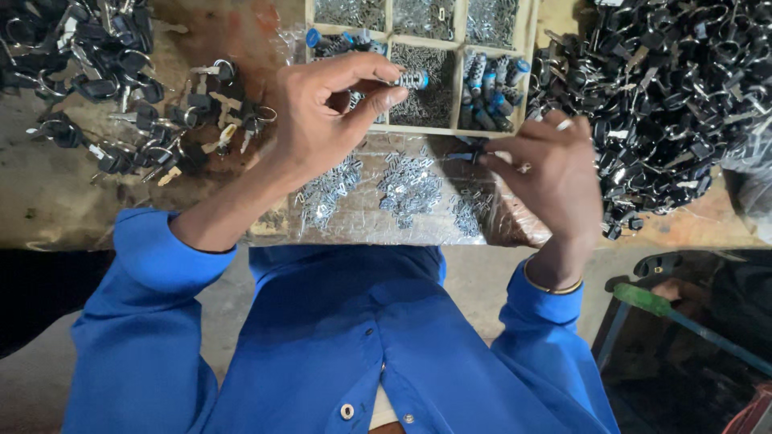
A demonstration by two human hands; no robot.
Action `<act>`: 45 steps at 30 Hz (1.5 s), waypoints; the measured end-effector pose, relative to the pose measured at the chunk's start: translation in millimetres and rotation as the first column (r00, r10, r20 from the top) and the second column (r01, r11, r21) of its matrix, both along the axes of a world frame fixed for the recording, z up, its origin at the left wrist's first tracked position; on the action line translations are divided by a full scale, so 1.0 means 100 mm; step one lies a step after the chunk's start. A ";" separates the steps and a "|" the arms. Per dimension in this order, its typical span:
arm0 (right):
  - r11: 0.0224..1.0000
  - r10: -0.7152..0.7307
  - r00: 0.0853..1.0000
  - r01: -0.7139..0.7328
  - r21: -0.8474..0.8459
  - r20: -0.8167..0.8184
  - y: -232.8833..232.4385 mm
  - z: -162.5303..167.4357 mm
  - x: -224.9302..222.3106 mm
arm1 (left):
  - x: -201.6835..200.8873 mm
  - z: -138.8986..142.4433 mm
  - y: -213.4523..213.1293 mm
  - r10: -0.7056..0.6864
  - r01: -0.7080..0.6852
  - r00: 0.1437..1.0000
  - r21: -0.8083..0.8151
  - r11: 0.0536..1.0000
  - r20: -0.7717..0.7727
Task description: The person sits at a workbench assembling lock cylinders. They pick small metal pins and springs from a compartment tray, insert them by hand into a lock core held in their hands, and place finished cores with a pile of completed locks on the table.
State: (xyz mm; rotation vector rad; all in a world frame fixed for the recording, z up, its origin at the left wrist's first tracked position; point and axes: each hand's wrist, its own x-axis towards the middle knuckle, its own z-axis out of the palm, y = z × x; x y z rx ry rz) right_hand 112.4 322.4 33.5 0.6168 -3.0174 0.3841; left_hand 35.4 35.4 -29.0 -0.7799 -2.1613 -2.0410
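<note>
Left hand (322, 120) pinches ridged metal cylinder (412, 79); right hand (551, 173) nips small part (465, 156)

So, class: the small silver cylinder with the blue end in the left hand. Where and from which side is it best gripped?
Grip the ribbed silver barrel of the cylinder across its sides, thumb below and forefinger above, as the left hand does. It lies level over the wooden tray, blue end pointing right, so coming from the left probably leaves that end free.
</note>
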 end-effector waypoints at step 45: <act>0.660 -0.195 0.961 0.276 -0.698 0.196 -1.23 -0.62 1.52 | 2.24 -0.45 -0.35 0.286 -0.240 0.903 -0.175 0.955 0.322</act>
